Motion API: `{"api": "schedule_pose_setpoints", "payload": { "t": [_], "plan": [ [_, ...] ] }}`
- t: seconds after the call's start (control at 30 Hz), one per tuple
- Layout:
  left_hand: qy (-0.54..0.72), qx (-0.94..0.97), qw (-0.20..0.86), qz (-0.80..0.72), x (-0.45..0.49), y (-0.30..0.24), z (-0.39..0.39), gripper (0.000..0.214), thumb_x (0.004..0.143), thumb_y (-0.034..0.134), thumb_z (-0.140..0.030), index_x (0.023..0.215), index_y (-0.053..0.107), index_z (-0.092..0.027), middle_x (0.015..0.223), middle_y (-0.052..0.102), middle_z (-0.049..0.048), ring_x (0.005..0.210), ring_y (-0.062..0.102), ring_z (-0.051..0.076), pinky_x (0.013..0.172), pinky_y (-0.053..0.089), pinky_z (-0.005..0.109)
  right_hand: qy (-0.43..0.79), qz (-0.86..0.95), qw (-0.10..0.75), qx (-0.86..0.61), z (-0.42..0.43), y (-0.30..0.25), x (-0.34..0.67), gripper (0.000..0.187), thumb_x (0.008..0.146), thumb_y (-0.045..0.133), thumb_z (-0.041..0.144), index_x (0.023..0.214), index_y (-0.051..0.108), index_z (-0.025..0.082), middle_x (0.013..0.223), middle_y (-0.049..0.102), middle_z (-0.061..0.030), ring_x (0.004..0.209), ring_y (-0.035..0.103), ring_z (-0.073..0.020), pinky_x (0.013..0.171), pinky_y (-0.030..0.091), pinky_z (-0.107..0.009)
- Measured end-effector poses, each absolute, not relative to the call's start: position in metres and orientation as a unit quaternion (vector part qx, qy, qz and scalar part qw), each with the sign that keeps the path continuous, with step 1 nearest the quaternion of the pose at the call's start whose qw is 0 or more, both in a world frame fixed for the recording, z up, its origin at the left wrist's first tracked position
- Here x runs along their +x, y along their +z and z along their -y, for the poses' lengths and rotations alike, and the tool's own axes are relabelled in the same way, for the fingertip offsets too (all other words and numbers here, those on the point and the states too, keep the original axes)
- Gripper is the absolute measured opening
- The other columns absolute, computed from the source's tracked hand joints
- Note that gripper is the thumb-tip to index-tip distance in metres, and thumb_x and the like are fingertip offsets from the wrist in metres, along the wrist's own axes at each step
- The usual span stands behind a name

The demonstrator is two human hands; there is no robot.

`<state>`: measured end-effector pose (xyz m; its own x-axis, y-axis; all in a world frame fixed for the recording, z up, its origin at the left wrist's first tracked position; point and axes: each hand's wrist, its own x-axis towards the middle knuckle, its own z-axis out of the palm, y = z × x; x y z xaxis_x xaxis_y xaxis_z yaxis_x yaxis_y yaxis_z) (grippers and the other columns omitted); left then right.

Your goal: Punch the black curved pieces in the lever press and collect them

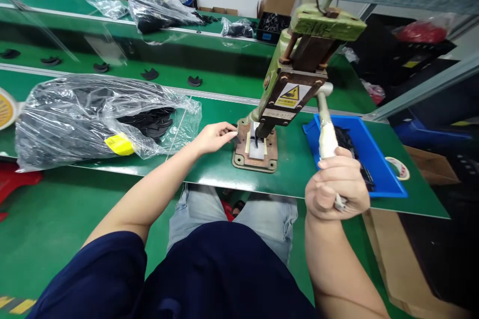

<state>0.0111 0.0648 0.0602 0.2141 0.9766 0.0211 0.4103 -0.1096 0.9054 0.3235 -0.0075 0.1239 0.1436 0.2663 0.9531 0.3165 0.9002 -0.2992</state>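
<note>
A green hand press (pixel 299 60) stands on a rusty base (pixel 256 152) on the green bench. My right hand (pixel 337 184) is wrapped round the press's white-taped lever handle (pixel 326 132), pulled toward me. My left hand (pixel 215 135) rests at the left edge of the base, its fingers pinched on a small black part that is mostly hidden under the press head. A white fixture block (pixel 257 147) sits on the base beneath the ram.
A large clear bag of black parts (pixel 93 117) with a yellow label lies at the left. A blue tray (pixel 374 159) with black parts sits right of the press, a tape roll (pixel 398 167) beside it. Behind runs a green conveyor (pixel 168 77) carrying several black pieces.
</note>
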Motion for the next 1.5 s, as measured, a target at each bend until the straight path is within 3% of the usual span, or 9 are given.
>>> {"api": "schedule_pose_setpoints", "payload": {
  "t": [0.17,0.3,0.4,0.73,0.93,1.23,1.37,1.43,1.5],
  "plan": [
    [0.374,0.607,0.463,-0.527,0.038,0.044,-0.085,0.055,0.091,0.075,-0.029,0.143,0.056,-0.021,0.08,0.069,-0.0042,0.069,0.071,0.013,0.07,0.056,0.024,-0.02,0.651,0.724,-0.226,0.007,0.124,0.321,0.033,0.086,0.068,0.038,0.063,0.049,0.025,0.056,0.055,0.0049,0.068,0.065,-0.0183,0.098,0.056,-0.057],
    [0.321,0.599,0.501,-0.536,0.054,0.047,-0.091,0.026,0.095,0.073,-0.039,0.111,0.067,-0.019,0.077,0.072,-0.0003,0.066,0.072,0.016,0.061,0.054,0.024,-0.025,0.645,0.729,-0.226,0.006,0.124,0.32,0.034,0.086,0.068,0.04,0.063,0.047,0.026,0.056,0.053,0.0058,0.067,0.063,-0.0183,0.098,0.057,-0.057],
    [0.301,0.616,0.476,-0.55,0.06,0.05,-0.095,0.022,0.095,0.072,-0.041,0.097,0.065,-0.02,0.075,0.073,0.0006,0.066,0.072,0.017,0.059,0.052,0.024,-0.026,0.647,0.728,-0.225,0.006,0.123,0.321,0.035,0.086,0.068,0.04,0.063,0.048,0.026,0.057,0.053,0.0056,0.067,0.064,-0.0184,0.098,0.057,-0.057],
    [0.264,0.648,0.429,-0.572,0.063,0.057,-0.105,0.023,0.092,0.076,-0.039,0.09,0.062,-0.021,0.075,0.071,-0.0001,0.059,0.07,0.016,0.057,0.051,0.025,-0.029,0.623,0.753,-0.209,0.003,0.12,0.318,0.042,0.085,0.07,0.043,0.058,0.045,0.024,0.052,0.049,0.006,0.063,0.061,-0.0165,0.091,0.057,-0.054],
    [0.251,0.595,0.513,-0.566,0.067,0.061,-0.112,0.029,0.089,0.083,-0.035,0.085,0.06,-0.019,0.069,0.066,-0.0017,0.053,0.069,0.014,0.049,0.053,0.023,-0.046,0.6,0.777,-0.186,-0.004,0.119,0.314,0.046,0.085,0.071,0.042,0.057,0.041,0.023,0.048,0.043,0.0061,0.058,0.056,-0.0155,0.085,0.056,-0.049],
    [0.226,0.451,0.638,-0.581,0.071,0.066,-0.117,0.037,0.085,0.09,-0.033,0.078,0.057,-0.018,0.066,0.07,0.0038,0.055,0.074,0.017,0.056,0.063,0.024,-0.04,0.598,0.779,-0.184,-0.003,0.12,0.311,0.047,0.088,0.07,0.042,0.057,0.041,0.023,0.048,0.042,0.0078,0.059,0.057,-0.0134,0.088,0.058,-0.046],
    [0.252,0.436,0.642,-0.578,0.074,0.061,-0.109,0.034,0.091,0.085,-0.033,0.082,0.056,-0.018,0.065,0.071,0.0034,0.056,0.075,0.016,0.055,0.062,0.021,-0.024,0.593,0.794,-0.132,-0.018,0.165,0.31,0.015,0.088,0.076,0.045,0.084,0.071,0.032,0.058,0.051,0.0076,0.06,0.06,-0.0123,0.081,0.061,-0.042],
    [0.262,0.438,0.638,-0.576,0.076,0.06,-0.106,0.031,0.095,0.081,-0.032,0.085,0.056,-0.018,0.064,0.071,0.003,0.055,0.074,0.015,0.055,0.061,0.02,-0.01,0.607,0.787,-0.109,-0.031,0.201,0.313,0.031,0.086,0.079,0.048,0.111,0.076,0.031,0.084,0.067,0.0027,0.076,0.068,-0.0142,0.08,0.062,-0.04],
    [0.279,0.436,0.638,-0.57,0.076,0.062,-0.1,0.031,0.096,0.08,-0.033,0.086,0.055,-0.018,0.065,0.072,0.0033,0.055,0.074,0.015,0.055,0.061,0.02,0.027,0.622,0.772,-0.123,-0.043,0.232,0.318,0.045,0.088,0.077,0.046,0.129,0.072,0.028,0.118,0.07,-0.0011,0.108,0.072,-0.018,0.097,0.061,-0.042]
  ]
}}
